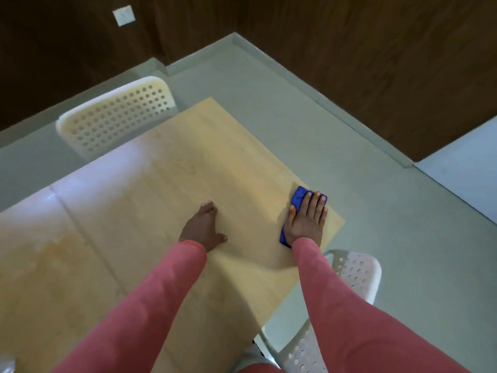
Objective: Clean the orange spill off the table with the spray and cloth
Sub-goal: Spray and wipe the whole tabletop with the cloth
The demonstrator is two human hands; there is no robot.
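A blue cloth (299,196) lies near the right corner of the light wooden table (166,211). My right hand (306,219) presses flat on top of the cloth, fingers spread, covering most of it. My left hand (203,227) rests palm down on the bare tabletop, about a forearm's length to the left of the cloth, holding nothing. Faint orange-tinted smears (61,251) show on the table at the left. The spray bottle cannot be made out; only a blurred clear object (8,366) sits at the bottom left corner.
A white perforated chair (115,114) stands at the table's far side. A second white perforated chair (355,273) stands at the near right, partly behind my right sleeve. Grey floor (349,162) and dark wood walls (349,49) surround the table.
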